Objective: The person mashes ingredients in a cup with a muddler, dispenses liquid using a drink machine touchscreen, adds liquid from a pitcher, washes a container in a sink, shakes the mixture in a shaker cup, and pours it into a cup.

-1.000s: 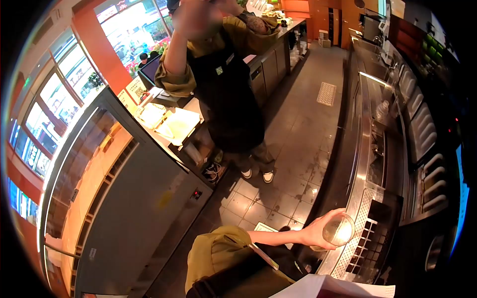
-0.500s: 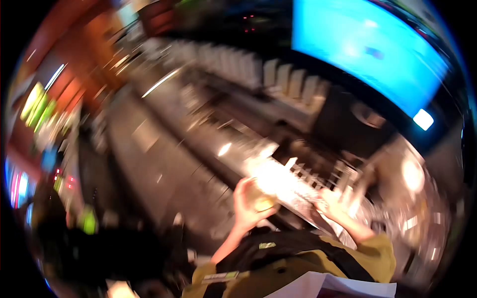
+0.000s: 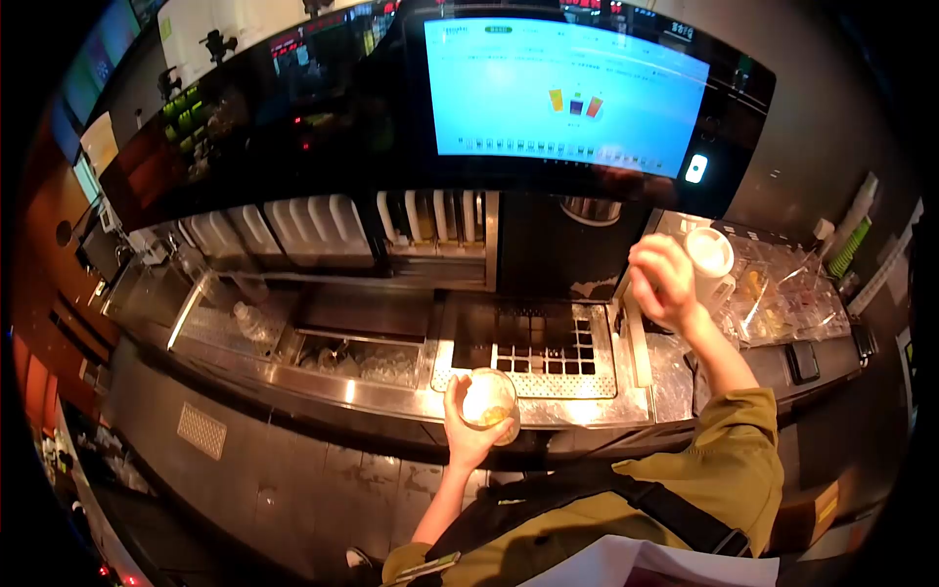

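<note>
A clear round cup (image 3: 492,401) with something yellowish at its bottom is in my left hand (image 3: 467,430), fingers wrapped round its side, at the front edge of the steel counter (image 3: 372,398). My right hand (image 3: 665,279) is raised over the right part of the counter, its fingers curled. It is beside a white lidded pitcher (image 3: 709,252); whether it touches the pitcher or holds anything is hidden.
A drain grid (image 3: 548,360) is set in the counter behind the cup. Left of it sits an ice bin (image 3: 377,362). A lit blue screen (image 3: 567,93) hangs above white dispenser handles (image 3: 318,225). Clear plastic-covered containers (image 3: 782,293) stand at the right.
The view has swung from the aisle and a co-worker to the counter and screen. My left hand still holds the cup. My right hand has come into view and risen from the counter's edge towards the pitcher.
</note>
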Motion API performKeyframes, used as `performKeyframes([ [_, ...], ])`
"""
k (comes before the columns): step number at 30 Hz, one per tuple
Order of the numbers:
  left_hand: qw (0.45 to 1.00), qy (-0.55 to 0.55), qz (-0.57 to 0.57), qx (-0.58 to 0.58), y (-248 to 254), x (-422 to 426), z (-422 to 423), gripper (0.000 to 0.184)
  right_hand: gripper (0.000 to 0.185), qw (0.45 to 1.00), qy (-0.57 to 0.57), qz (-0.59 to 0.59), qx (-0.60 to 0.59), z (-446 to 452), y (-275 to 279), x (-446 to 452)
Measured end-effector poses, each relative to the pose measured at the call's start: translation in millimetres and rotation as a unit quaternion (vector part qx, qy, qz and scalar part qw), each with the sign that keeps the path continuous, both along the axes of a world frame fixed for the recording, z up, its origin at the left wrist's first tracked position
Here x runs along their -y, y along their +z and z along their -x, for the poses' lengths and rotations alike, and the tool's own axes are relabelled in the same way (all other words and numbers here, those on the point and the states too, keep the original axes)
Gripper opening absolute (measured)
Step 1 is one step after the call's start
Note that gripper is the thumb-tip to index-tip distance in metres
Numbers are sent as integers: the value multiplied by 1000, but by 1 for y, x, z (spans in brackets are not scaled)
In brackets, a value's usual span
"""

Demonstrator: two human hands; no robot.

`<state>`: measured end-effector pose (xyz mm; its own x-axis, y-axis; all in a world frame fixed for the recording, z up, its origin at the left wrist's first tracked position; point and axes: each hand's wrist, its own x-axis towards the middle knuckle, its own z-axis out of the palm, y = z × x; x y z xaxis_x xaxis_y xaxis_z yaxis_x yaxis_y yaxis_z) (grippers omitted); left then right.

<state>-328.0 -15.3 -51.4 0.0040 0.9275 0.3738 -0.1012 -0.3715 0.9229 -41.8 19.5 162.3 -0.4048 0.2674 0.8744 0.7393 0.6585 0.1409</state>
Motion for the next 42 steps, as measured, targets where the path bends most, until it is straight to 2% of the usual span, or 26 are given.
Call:
performKeyframes([
  [5, 1000, 17, -18, -16, -2, -8, 9, 102, 16, 990, -71, -122, -26, 12, 54, -21],
  [13, 998, 32, -31, -51, -3, -16, 12, 100, 24, 961, -171, -216, -16, 50, 106, -58],
  [17, 995, 33, -27, -88, 7, -13, 12, 99, 27, 963, -189, -192, -20, 57, 109, -67],
  [23, 997, 40, -36, -47, -1, -19, 14, 98, 25, 969, -175, -175, -5, 63, 100, -77],
  [42, 996, 25, -59, -58, -4, -22, 18, 101, 22, 966, -186, -176, -27, 21, 92, -76],
])
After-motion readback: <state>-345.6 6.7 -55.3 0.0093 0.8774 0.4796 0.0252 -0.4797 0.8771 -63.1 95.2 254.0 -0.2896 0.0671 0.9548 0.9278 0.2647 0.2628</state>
